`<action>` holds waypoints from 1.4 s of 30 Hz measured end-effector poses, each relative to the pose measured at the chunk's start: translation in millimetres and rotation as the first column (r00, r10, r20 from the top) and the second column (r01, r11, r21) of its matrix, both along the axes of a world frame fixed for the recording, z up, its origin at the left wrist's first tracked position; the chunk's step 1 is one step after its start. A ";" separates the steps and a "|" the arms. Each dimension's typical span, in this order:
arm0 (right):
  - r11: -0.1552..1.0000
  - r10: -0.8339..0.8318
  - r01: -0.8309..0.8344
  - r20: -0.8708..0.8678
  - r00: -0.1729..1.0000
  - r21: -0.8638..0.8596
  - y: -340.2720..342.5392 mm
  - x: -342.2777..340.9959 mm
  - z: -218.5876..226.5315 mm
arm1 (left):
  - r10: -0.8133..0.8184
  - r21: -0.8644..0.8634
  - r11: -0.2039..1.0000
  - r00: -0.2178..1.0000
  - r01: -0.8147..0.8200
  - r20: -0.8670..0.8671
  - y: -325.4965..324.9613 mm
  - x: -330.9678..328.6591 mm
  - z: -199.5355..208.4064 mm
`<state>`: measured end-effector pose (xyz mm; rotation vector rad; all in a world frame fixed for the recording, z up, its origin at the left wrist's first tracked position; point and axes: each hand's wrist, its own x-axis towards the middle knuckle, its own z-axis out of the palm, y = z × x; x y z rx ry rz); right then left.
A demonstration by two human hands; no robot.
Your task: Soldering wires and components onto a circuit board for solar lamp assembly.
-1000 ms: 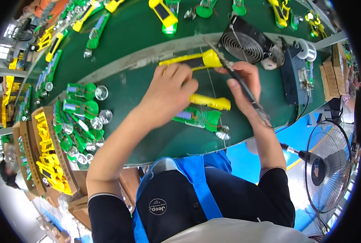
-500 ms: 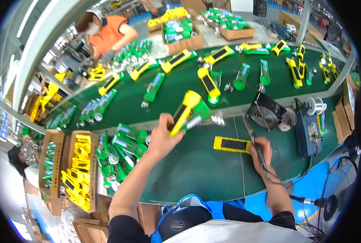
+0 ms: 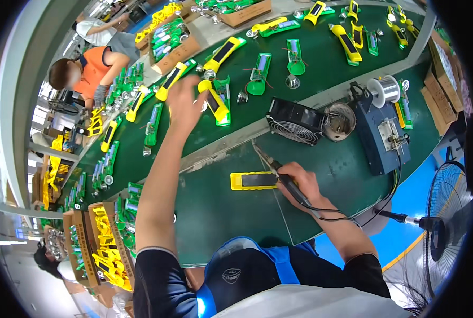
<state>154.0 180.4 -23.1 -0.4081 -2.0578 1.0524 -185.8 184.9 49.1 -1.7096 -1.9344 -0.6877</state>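
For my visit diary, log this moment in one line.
left hand: blurred, near yellow-green plastic assembly | right hand: gripping black pen-shaped tool | nearby: yellow plastic casing with dark panel

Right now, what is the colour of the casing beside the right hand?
The casing is yellow, with a dark panel; best seen in the head view.

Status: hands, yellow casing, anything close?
Left hand blurred over green belt, grip unclear. Right hand holding soldering iron. Yellow casing on bench by right hand. Black fan beyond right hand.
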 end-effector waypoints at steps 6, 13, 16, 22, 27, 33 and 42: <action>0.996 0.072 -0.073 -0.036 0.997 -0.041 -1.2 -4.0 -1.5 | 0.005 -0.518 0.828 0.921 0.215 0.390 135.0 46.0 -25.8; 0.997 0.063 -0.068 -0.105 0.992 -0.043 -2.2 11.0 -5.2 | -0.039 -0.450 0.860 0.910 0.242 0.414 213.6 86.1 -38.4; 0.992 0.051 -0.059 -0.072 0.996 -0.115 -2.6 14.0 -7.7 | -0.078 -0.417 0.861 0.885 0.292 0.458 242.9 114.6 -21.4; 0.982 0.149 -0.136 0.088 0.985 -0.134 1.4 6.2 -4.9 | 0.053 -0.451 0.874 0.888 0.180 0.456 256.2 112.2 -42.9; 0.973 0.149 -0.151 -0.025 0.988 -0.173 -3.4 6.3 -33.0 | -0.106 -0.065 0.986 0.882 0.152 0.459 202.6 71.6 -6.6; 0.888 0.147 -0.195 -0.144 0.979 -0.417 -10.6 14.8 -24.0 | 0.161 -0.066 0.987 0.881 -0.147 0.444 -65.1 62.0 65.2; 0.954 0.138 -0.139 -0.019 0.990 -0.266 -10.9 9.8 -22.6 | 0.280 0.101 0.907 0.766 -0.408 0.578 -435.8 73.8 100.4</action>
